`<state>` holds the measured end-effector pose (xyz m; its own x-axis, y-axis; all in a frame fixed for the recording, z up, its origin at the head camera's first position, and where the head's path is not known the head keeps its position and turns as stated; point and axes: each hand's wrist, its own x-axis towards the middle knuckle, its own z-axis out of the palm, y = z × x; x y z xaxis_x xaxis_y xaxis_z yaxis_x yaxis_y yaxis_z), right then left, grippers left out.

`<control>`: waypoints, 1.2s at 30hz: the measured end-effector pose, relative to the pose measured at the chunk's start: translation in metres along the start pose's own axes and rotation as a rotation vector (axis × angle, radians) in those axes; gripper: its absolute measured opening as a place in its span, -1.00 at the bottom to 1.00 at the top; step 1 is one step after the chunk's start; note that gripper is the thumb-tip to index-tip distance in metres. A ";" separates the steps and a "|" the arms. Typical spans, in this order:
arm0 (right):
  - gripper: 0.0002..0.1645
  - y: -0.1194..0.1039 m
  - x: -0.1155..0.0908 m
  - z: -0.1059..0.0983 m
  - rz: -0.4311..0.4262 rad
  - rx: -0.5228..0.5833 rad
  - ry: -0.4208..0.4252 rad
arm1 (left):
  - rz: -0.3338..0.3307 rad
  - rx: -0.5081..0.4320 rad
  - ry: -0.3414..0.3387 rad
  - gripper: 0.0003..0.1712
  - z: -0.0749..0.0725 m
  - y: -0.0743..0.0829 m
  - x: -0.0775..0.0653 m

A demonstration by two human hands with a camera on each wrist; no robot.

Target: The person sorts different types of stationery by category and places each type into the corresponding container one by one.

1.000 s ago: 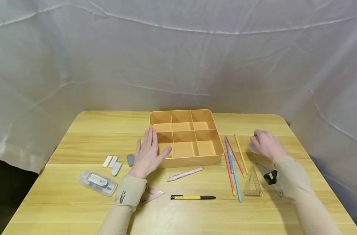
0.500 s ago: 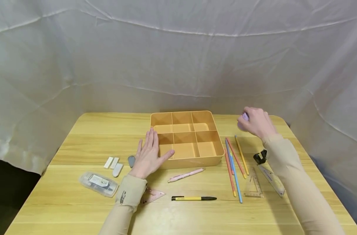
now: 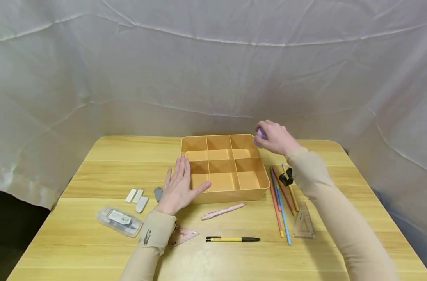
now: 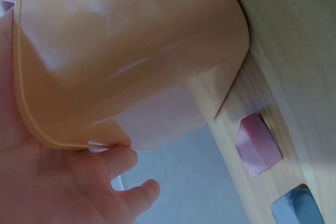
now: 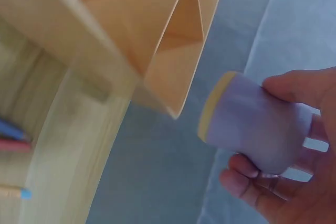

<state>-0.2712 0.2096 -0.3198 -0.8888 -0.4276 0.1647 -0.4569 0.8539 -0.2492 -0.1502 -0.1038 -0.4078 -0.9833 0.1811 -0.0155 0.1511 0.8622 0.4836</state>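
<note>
In the head view, an orange organizer box (image 3: 231, 195) with several compartments stands on the table. My left hand (image 3: 178, 189) rests on its left wall with the fingers stretched out; the left wrist view shows fingertips (image 4: 123, 156) touching the rim. My right hand (image 3: 274, 136) grips a small purple rounded object with a yellow end (image 5: 252, 121), thumb on one side and fingers on the other. It is held in the air by the box's back right corner. Its exact kind is unclear. Inside, the visible compartments show bare floors.
Several colored pencils (image 3: 283, 218) and a clear set square (image 3: 305, 226) lie right of the box. In front are a pink pen (image 3: 224, 211), a yellow-black pen (image 3: 232, 239) and a pink triangle ruler (image 3: 185, 235). White erasers (image 3: 141, 204) and a clear case (image 3: 118, 221) lie left.
My right hand lifted the purple object off the table at the right and carried it left to the box's back right corner. The left hand has stayed on the box.
</note>
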 end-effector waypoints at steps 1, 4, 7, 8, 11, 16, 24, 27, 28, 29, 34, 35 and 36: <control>-0.59 -0.003 0.004 0.002 -0.013 0.004 -0.015 | -0.002 0.003 0.001 0.34 0.000 0.000 0.000; -0.58 -0.012 0.014 0.009 -0.049 0.002 -0.070 | -0.009 0.009 0.003 0.34 0.000 -0.001 -0.001; -0.56 -0.018 0.024 0.016 -0.062 -0.005 -0.135 | -0.013 0.011 0.007 0.34 0.000 -0.001 -0.002; -0.55 -0.019 0.027 0.018 -0.063 -0.010 -0.156 | -0.013 0.011 0.009 0.34 0.001 -0.001 -0.002; -0.52 -0.021 0.036 0.023 -0.055 -0.023 -0.222 | -0.010 0.007 0.015 0.33 0.002 -0.001 -0.001; -0.44 -0.024 0.045 0.031 0.001 -0.011 -0.349 | -0.006 0.003 0.019 0.32 0.001 0.000 -0.002; -0.57 -0.033 0.047 0.046 0.070 -0.040 -0.402 | -0.009 -0.007 0.006 0.33 0.002 0.002 -0.003; -0.65 -0.035 0.048 0.052 0.037 -0.084 -0.393 | -0.008 -0.009 0.005 0.33 0.002 0.002 -0.004; -0.65 -0.035 0.048 0.054 0.030 -0.100 -0.391 | -0.006 -0.009 0.005 0.33 0.001 0.003 -0.003; -0.65 -0.036 0.048 0.055 0.017 -0.119 -0.390 | -0.005 -0.009 0.003 0.33 0.001 0.003 -0.003; -0.67 -0.035 0.049 0.063 0.053 -0.147 -0.408 | 0.000 -0.008 0.006 0.32 0.001 0.005 -0.004; -0.68 -0.035 0.049 0.064 0.063 -0.144 -0.413 | -0.001 -0.006 0.007 0.32 0.001 0.005 -0.004; -0.69 -0.035 0.050 0.065 0.074 -0.136 -0.416 | -0.002 -0.005 0.007 0.32 0.001 0.005 -0.004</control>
<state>-0.3018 0.1395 -0.3655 -0.8700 -0.4229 -0.2535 -0.4075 0.9061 -0.1134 -0.1457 -0.1000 -0.4059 -0.9844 0.1757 -0.0101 0.1486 0.8603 0.4876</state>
